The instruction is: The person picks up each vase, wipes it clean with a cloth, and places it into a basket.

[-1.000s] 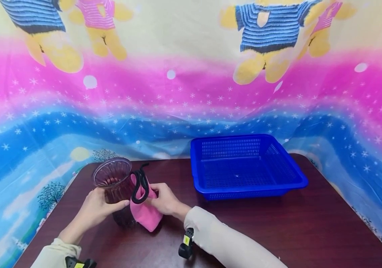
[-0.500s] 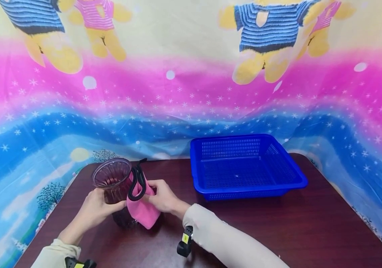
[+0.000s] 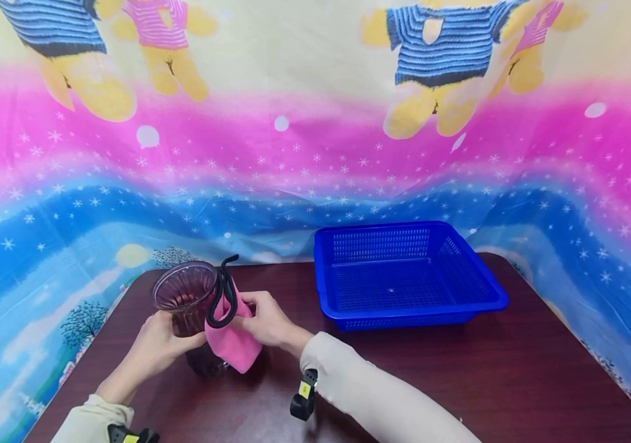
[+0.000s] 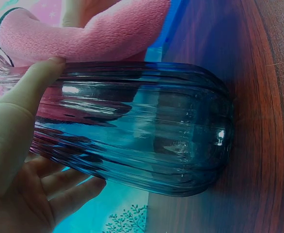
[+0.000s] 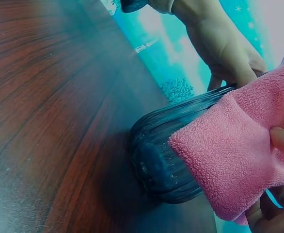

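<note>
A ribbed, tinted glass vase (image 3: 184,307) with a flared rim stands upright on the table. My left hand (image 3: 154,344) grips it around the middle from the left, the thumb across the near side and fingers behind. On the vase's right side, my right hand (image 3: 271,323) pinches a pink terry cloth (image 3: 233,344), folded over, with a black edging (image 3: 221,301) that loops at its top. In the right wrist view, the cloth (image 5: 229,150) overlaps the vase wall (image 5: 156,160), with my right thumb on its face. The left thumb reaches the cloth's edge in the left wrist view.
A blue perforated plastic basket (image 3: 404,317) sits at the back right of the dark wood table (image 3: 459,381). Behind the table hangs a printed curtain (image 3: 293,160) with bears and snowflakes. Each sleeve carries a black wrist strap (image 3: 304,394).
My right hand and the pink cloth have shifted slightly up and to the left along the vase. My left hand and the vase have stayed in place.
</note>
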Demonstrator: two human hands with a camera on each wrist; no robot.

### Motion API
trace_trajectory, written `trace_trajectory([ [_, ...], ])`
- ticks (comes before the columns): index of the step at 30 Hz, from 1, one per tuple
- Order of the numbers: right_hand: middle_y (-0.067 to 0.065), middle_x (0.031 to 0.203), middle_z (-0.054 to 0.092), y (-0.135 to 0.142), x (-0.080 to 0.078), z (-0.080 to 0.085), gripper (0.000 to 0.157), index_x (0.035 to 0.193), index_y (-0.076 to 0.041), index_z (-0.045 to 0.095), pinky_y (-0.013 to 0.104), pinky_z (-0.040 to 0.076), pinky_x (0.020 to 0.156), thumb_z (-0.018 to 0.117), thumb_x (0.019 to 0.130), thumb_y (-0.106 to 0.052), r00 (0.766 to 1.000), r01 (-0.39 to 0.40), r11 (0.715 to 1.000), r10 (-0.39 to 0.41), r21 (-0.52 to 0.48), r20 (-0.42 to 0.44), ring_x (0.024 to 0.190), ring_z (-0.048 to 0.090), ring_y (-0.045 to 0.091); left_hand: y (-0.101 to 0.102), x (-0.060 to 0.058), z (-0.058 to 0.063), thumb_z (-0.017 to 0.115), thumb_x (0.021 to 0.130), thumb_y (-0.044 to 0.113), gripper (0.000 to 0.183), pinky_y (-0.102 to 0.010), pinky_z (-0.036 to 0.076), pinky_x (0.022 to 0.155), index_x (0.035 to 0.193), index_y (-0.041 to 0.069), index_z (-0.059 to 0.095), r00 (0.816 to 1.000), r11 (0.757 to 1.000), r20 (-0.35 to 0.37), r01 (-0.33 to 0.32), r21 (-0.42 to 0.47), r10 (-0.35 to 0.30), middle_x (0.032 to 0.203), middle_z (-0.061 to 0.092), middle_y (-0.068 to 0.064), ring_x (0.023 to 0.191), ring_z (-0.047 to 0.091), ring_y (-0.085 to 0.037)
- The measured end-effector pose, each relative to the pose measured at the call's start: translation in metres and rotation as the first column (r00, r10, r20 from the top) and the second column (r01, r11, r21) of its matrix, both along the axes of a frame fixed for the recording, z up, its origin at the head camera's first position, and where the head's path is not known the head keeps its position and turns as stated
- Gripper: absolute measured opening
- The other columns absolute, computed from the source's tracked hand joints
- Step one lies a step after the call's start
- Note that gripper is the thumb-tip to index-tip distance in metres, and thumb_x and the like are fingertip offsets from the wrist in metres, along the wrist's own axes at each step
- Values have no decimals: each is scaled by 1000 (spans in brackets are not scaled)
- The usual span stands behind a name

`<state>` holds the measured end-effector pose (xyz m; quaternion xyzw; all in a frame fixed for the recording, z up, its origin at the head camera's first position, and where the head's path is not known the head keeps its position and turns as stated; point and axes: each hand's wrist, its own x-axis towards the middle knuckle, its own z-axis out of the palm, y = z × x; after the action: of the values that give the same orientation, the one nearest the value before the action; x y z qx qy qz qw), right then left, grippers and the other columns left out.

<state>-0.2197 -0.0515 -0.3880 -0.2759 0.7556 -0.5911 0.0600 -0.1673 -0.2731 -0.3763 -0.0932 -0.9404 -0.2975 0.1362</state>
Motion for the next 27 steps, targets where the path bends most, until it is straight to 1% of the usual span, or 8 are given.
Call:
trace_trajectory([
  [1, 19, 98, 74, 0, 3, 5, 22, 109, 0, 73, 15, 51, 60, 71, 87, -2, 1000, -1, 1000, 1, -1, -2, 70, 60, 6, 0, 0, 0, 88, 73, 33, 68, -56, 53, 85, 127, 4, 59, 1000, 1000, 3, 0, -1, 0, 115, 72, -25, 107, 68, -45],
  [7, 20, 99, 74, -1, 2, 11, 22, 109, 1, 72, 15, 50, 60, 72, 88, -3, 1000, -4, 1000, 4, -2, -2, 70, 60, 5, 0, 0, 0, 88, 73, 33, 69, -55, 54, 83, 128, 4, 58, 1000, 1000, 10, 4, -1, -4, 115, 72, -25, 107, 68, -44],
  [8, 19, 99, 74, -1, -1, 9, 22, 109, 0, 73, 15, 50, 60, 72, 88, -5, 1000, -6, 1000, 6, -1, -5, 69, 60, 4, 0, 0, 0, 88, 73, 33, 69, -55, 54, 83, 128, 4, 58, 1000, 1000, 10, 5, 0, -5, 115, 72, -25, 107, 68, -44],
  [17, 11, 91, 71, -2, -1, 19, 15, 105, -3, 73, 16, 51, 59, 71, 90, -5, 1000, -3, 1000, 4, 11, -11, 68, 59, 2, -1, -1, 0, 88, 73, 34, 65, -53, 54, 82, 125, 4, 61, 1000, 1000, 2, 6, 4, -6, 112, 73, -23, 104, 69, -41],
  [24, 15, 94, 72, -4, -1, 23, 16, 104, -1, 72, 15, 50, 60, 70, 89, -5, 1000, -2, 1000, 2, 13, -30, 70, 59, 2, -1, -1, 0, 89, 71, 34, 65, -51, 54, 81, 123, 4, 62, 1000, 1000, -5, 3, 6, -3, 109, 74, -21, 102, 70, -40],
  [27, 15, 93, 71, -4, -1, 24, 16, 104, 0, 72, 15, 49, 60, 70, 89, -5, 999, -2, 1000, 3, 22, -35, 70, 58, 4, -1, -1, 0, 89, 72, 34, 65, -50, 54, 80, 123, 4, 62, 1000, 1000, -8, 1, 3, -1, 108, 74, -22, 101, 70, -40],
])
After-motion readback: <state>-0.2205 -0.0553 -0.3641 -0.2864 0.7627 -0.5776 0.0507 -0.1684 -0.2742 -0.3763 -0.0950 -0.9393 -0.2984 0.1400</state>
